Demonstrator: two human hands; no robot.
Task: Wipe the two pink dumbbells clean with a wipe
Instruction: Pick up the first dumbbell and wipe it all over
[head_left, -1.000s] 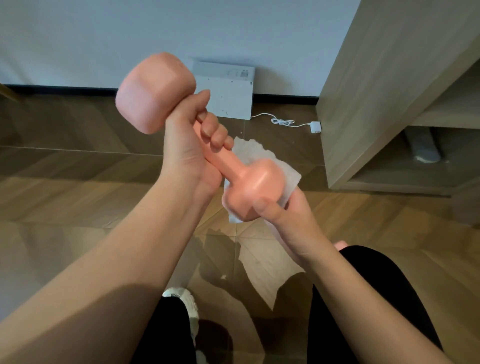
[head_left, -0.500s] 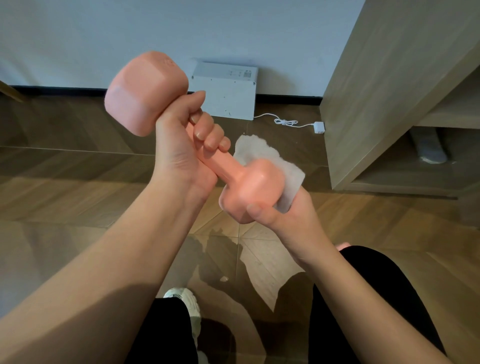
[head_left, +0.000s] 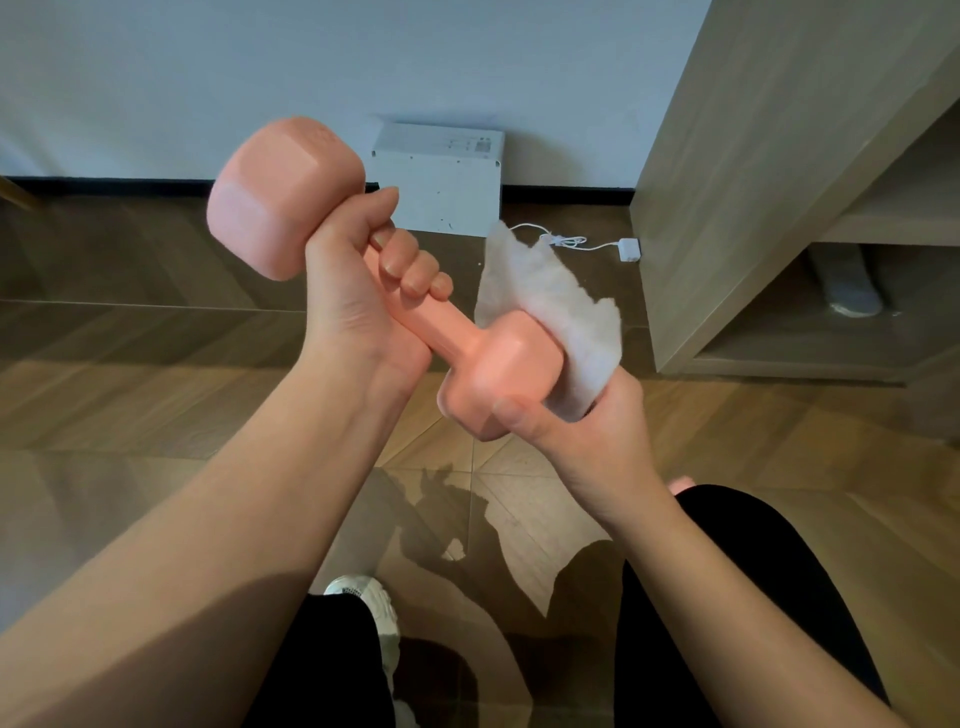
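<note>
Right hand (head_left: 587, 431), fingers unseen behind wipe (head_left: 558, 312) and dumbbell (head_left: 506, 371)

The person's forearms are bare all the way to the wrists, and the left hand (head_left: 358, 312) and right hand (head_left: 587, 436) are bare too. Short, unpainted nails show on the left hand's fingers (head_left: 415, 278). Below the arms the legs are in black trousers (head_left: 800, 571) of plain, unpatterned fabric. One shoe is visible over the floor's near edge: a white sneaker (head_left: 375, 605) with a chunky rounded toe and a small dark speckled marking on top.
</note>
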